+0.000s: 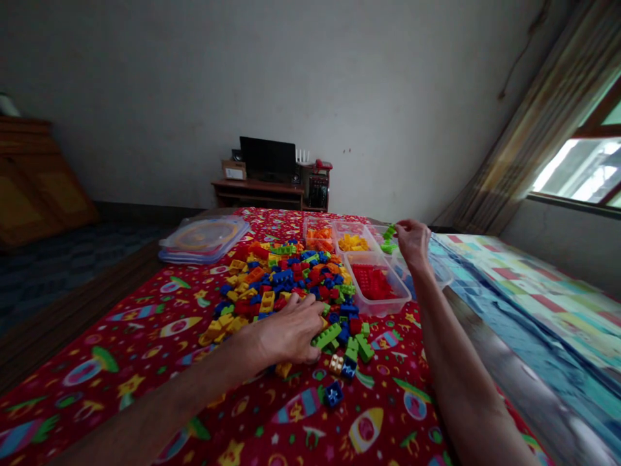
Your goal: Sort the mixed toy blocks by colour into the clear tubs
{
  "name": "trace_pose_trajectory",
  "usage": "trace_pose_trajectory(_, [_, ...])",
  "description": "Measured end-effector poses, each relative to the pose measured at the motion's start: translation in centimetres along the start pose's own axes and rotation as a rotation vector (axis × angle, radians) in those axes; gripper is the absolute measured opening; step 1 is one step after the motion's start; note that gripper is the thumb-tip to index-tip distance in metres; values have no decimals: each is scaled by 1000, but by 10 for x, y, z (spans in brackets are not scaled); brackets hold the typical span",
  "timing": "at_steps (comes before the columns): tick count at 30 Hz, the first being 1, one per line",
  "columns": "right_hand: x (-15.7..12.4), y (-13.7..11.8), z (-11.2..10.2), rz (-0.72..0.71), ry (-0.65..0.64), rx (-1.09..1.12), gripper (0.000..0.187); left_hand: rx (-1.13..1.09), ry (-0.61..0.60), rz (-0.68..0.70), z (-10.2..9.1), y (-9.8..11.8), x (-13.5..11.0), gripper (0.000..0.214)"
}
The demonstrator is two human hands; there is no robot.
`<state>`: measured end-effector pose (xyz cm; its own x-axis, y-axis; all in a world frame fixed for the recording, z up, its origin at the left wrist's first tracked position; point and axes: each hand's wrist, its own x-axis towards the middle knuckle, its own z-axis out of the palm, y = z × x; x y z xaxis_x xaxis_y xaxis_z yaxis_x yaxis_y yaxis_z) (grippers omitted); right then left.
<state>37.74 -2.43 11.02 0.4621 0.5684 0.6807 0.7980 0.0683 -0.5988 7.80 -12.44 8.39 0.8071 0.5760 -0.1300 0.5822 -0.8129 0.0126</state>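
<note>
1. Presently, the left hand (291, 329) is lying open and palm-down on the near edge of the heap of plastic building bricks (286, 278), with its fingers spread among yellow, red and blue pieces at lower centre of the frame.
2. The right hand (412, 243) is rising well apart from the left at centre right, its fingertips closing on a green brick stack (389, 238) above the far end of the tray.
3. The heap is spreading across the middle of the frame in mixed red, blue, yellow, green and orange, and is resting on a red rocket-print cloth (121, 382).
4. A clear plastic sorting tray (376, 304) is standing just right of the heap, with orange bricks (320, 238) and yellow bricks (352, 243) filling its far compartments and red bricks (373, 281) lying in a larger near compartment.
5. Loose green bricks (342, 340) are sitting just right of the left hand, and a single blue brick (333, 393) is lying apart below them.
6. A clear plastic lid (204, 239) with a round pattern is lying at upper left of the cloth.
7. A black monitor (268, 158) is standing on a low wooden cabinet (257, 193) against the far wall, while patchwork bedding (533, 304) is stretching along the right edge beneath a curtained window (577, 171).
</note>
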Motion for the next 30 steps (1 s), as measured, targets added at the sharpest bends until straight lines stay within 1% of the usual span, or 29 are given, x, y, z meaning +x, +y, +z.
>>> trace_pose_trajectory(1, [1, 4, 2, 17, -12, -30, 32, -1, 8, -3, 0, 1, 1, 15])
trace_pose_trajectory(3, [2, 6, 4, 37, -76, -62, 36, 4, 36, -15, 1, 0, 3, 12])
trace_pose_trajectory(5, [-2, 1, 4, 39, -161, -29, 38, 11, 82, -45, 2, -8, 8, 8])
trace_pose_trajectory(7, [-9, -13, 3, 8, -281, 78, 39, -2, 166, -81, 1, -20, 14, 13])
trace_pose_trajectory(9, [-20, -32, 1, -64, -477, 216, 37, -67, 255, -147, -2, -33, 18, 16])
trace_pose_trajectory(11, [-34, -54, -1, -170, -727, 331, 35, -167, 321, -233, -7, -45, 19, 19])
trace_pose_trajectory(13, [-49, -76, -3, -306, -943, 368, 37, -256, 371, -301, -10, -52, 18, 22])
trace_pose_trajectory(14, [-57, -86, -4, -382, -1011, 349, 37, -287, 400, -313, -11, -54, 17, 23])
trace_pose_trajectory(15, [-63, -95, -5, -456, -1050, 309, 35, -309, 430, -311, -12, -55, 17, 25])
trace_pose_trajectory(17, [-73, -107, -7, -566, -1062, 206, 28, -332, 479, -294, -11, -57, 16, 29])
trace_pose_trajectory(18, [-76, -110, -7, -592, -1055, 165, 25, -335, 498, -284, -10, -57, 16, 30])
trace_pose_trajectory(21, [-76, -110, -8, -576, -1045, 124, 21, -338, 535, -259, -9, -61, 17, 31])
trace_pose_trajectory(24, [-65, -99, -9, -528, -997, 59, 19, -320, 547, -237, -10, -68, 18, 30])
trace_pose_trajectory(27, [-49, -81, -9, -456, -877, -1, 20, -274, 501, -227, -12, -80, 15, 27])
trace_pose_trajectory(28, [-43, -73, -9, -419, -809, -16, 20, -265, 472, -218, -12, -84, 14, 26])
trace_pose_trajectory(30, [-30, -57, -7, -327, -632, -74, 22, -252, 412, -195, -14, -91, 10, 24])
